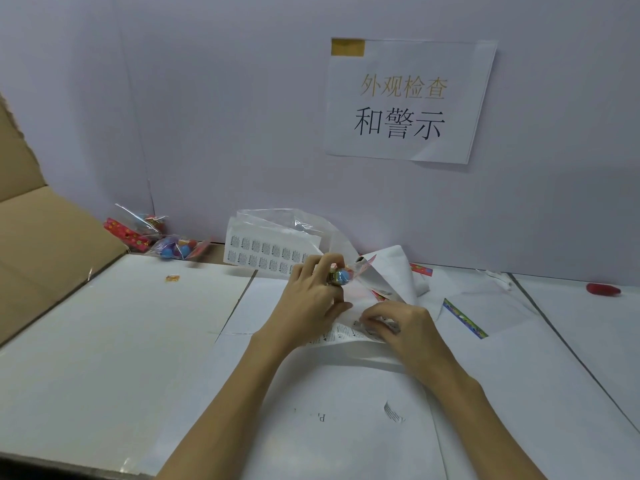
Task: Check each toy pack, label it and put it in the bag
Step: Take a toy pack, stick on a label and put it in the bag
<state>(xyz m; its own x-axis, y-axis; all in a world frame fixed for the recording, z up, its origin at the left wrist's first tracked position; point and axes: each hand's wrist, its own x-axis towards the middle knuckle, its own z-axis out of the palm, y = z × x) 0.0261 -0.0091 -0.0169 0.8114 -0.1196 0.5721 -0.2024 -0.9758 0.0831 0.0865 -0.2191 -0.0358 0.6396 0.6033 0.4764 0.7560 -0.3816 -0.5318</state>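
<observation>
Desk (pixel 104 341) first: I read this as the labelling step, my left hand (pixel 308 299) gripping a toy pack (pixel 341 275) near its far edge. My right hand (pixel 401 323) pinches at the label sheet (pixel 341 336); next I'd peel one free. Whether a label has lifted is hidden under my fingers (pixel 375 318).

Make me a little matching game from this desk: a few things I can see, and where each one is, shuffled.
Things:
1. toy pack with blue balls
2. sheet of labels
3. red object
4. paper sign

Places:
A. on the back wall
B. far right of the table, by the wall
C. gripped in the left hand
D. under the fingers of the right hand

Pairs: 1-C, 2-D, 3-B, 4-A
</observation>
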